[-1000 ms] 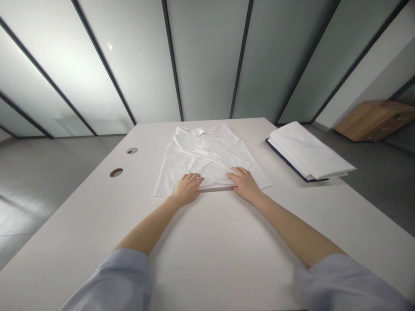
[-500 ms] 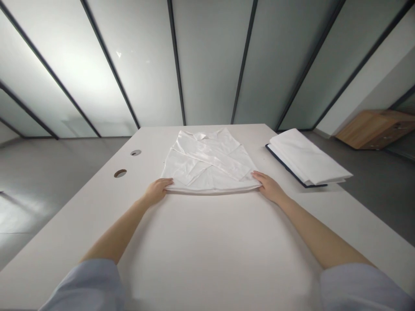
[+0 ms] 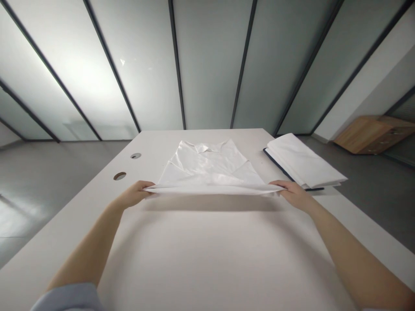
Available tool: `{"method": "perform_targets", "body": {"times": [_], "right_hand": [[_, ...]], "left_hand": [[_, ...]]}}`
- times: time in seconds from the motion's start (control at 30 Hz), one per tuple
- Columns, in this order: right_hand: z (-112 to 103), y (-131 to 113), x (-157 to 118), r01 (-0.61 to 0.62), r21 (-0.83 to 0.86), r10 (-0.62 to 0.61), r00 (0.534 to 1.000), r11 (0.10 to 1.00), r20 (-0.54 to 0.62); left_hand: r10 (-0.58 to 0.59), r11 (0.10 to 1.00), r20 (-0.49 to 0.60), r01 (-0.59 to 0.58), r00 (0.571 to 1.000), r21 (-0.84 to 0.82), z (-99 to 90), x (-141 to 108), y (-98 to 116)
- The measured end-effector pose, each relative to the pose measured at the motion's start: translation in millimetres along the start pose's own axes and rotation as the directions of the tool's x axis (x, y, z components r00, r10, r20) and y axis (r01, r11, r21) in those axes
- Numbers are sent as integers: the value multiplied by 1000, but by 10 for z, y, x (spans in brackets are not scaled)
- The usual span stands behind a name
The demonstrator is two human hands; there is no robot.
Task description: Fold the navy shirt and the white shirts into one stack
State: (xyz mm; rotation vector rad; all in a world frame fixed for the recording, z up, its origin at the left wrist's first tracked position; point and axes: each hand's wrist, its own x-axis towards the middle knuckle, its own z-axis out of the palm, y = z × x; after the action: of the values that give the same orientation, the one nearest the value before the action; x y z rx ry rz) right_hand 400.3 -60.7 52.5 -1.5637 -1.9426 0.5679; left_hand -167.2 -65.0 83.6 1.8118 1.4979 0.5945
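Note:
A shiny white shirt [image 3: 210, 166] lies on the white table with its collar towards the far end. My left hand [image 3: 134, 194] pinches the near edge of the shirt at its left corner. At the right corner, my right hand [image 3: 293, 194] pinches the same edge. Between both hands the edge is stretched taut and raised off the table, and it throws a shadow below. The rest of the shirt slopes down behind it; whatever lies under the raised edge is hidden.
On the right of the white table [image 3: 207, 255] sits a folded white cloth [image 3: 304, 160] on a dark blue flat item [image 3: 279, 164]. Two round holes are cut in the tabletop at left. Beyond stand frosted glass panels [image 3: 207, 65] and a wooden cabinet [image 3: 372, 134].
Both hands have lifted the shirt's near edge off the table and moved farther apart, pulling it tight. The edge now looks wider, and a shadow shows beneath it.

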Motion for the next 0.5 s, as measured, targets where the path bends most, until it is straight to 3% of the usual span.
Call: {"method": "perform_targets", "body": {"times": [0.07,0.17,0.27,0.33,0.4,0.47,0.5], "right_hand": [[-203,-75,-56,-65,98,67,998,993,-16],[-440,-143,-84,-108,350,166,976,931,-139],[-538,-235,64,-54,563,203,958,824,-205],[-520,-325,314,4,599,154,965,801,-212],[-435,-396,676,68,590,118,955,804,-271],[-282,-395,1089,57,530,151,928,846,-341],[-181,-358,1286,-16,463,207,908,886,-365]], "left_hand": [[1,995,27,2,1000,-98,-161,-92,89],[37,959,7,-33,999,-280,-366,-140,209],[78,848,-159,-149,984,-509,-463,-2,297],[47,767,-311,-234,949,-597,-466,235,336],[0,750,-419,-277,908,-601,-424,574,350],[-73,816,-520,-249,851,-522,-337,952,324],[-134,887,-552,-150,823,-437,-274,1126,294]]}}
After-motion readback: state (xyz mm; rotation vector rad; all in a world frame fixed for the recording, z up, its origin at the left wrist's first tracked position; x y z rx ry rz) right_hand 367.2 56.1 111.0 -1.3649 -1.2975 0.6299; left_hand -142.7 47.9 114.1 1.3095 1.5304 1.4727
